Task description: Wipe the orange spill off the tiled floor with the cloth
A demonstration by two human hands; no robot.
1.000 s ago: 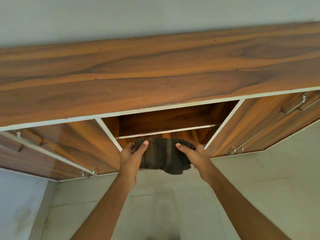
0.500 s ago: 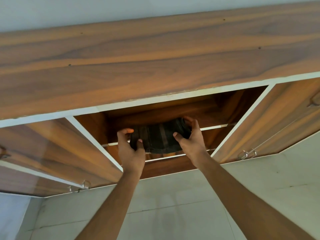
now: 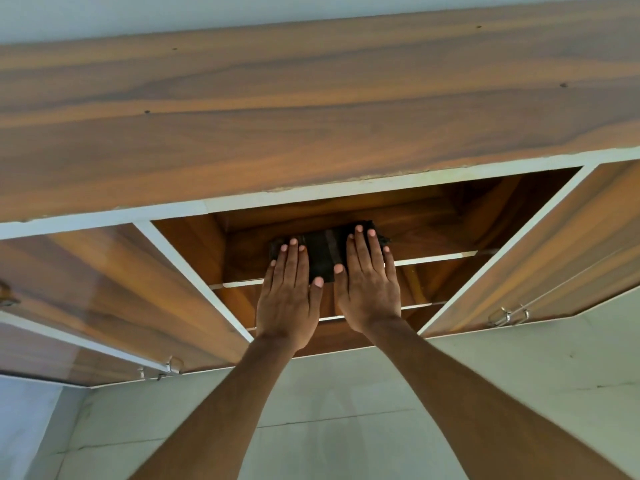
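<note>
A folded dark cloth point(image 3: 323, 252) lies on the upper shelf point(image 3: 440, 258) inside the open wooden cabinet. My left hand point(image 3: 287, 296) lies flat with its fingertips on the cloth's left part. My right hand point(image 3: 367, 289) lies flat beside it, fingers spread over the cloth's right part. Neither hand curls around the cloth. No orange spill shows on the pale tiled floor point(image 3: 346, 427).
The cabinet's wide wooden top point(image 3: 311, 116) fills the upper view. Its left door point(image 3: 104, 296) and right door point(image 3: 540, 261) stand open to either side, each with a metal handle. A lower shelf point(image 3: 419, 305) sits under my hands.
Both hands lifted the cloth from the cabinet's foot up onto the upper shelf, then let go of their grip and flattened out on top of it.
</note>
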